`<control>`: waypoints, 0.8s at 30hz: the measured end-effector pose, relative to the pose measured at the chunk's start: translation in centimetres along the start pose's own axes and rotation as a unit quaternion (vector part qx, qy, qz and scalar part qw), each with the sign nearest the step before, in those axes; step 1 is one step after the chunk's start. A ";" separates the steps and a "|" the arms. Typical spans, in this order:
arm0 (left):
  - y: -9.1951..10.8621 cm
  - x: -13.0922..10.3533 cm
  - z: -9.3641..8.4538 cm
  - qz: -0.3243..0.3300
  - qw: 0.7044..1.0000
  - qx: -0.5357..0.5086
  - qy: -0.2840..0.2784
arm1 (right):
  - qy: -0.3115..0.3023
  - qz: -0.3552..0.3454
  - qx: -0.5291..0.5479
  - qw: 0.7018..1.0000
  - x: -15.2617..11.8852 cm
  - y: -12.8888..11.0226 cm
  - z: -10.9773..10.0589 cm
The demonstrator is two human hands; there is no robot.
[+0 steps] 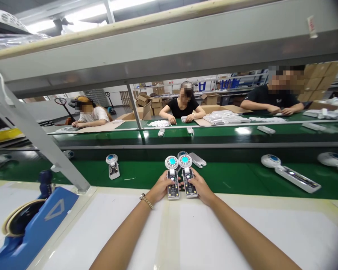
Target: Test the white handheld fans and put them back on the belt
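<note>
My left hand is closed around a white device with a round head, a teal centre and a bare circuit board in its handle. My right hand grips a second device of the same look. Both are held upright side by side at the near edge of the green conveyor belt, their heads almost touching. Just behind them lies another such device, mostly hidden, with its white handle showing. The fingers beneath both handles are partly hidden.
More round-headed devices lie on the belt at left and right. A blue tape dispenser stands on the white worktable, beside a slanted metal post. Three co-workers sit across a second belt. A shelf beam crosses overhead.
</note>
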State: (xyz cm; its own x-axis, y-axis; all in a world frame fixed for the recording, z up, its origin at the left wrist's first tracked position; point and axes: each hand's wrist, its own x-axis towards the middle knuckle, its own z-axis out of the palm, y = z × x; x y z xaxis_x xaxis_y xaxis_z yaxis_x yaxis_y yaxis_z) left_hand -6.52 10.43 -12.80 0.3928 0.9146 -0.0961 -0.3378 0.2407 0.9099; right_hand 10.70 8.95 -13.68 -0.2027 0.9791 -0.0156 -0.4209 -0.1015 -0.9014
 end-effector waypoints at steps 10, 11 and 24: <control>-0.2 0.2 -0.1 0.020 0.999 0.000 -0.026 | 0.011 -0.033 -0.064 0.997 -0.2 -0.3 0.2; -0.2 0.2 -0.2 0.022 1.000 0.003 -0.022 | 0.011 -0.031 -0.067 0.997 -0.2 -0.2 0.2; 0.3 -0.2 0.6 0.028 0.999 0.011 -0.012 | 0.008 -0.027 -0.072 0.997 -0.3 -0.2 0.1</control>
State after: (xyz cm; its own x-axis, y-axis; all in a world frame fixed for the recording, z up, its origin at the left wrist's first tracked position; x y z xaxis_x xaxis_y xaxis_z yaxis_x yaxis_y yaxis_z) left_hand -6.21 10.18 -12.27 0.3940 0.9185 -0.0344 -0.3408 0.1808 0.9226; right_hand 10.77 8.69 -13.43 -0.1689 0.9852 0.0296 -0.2985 -0.0225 -0.9541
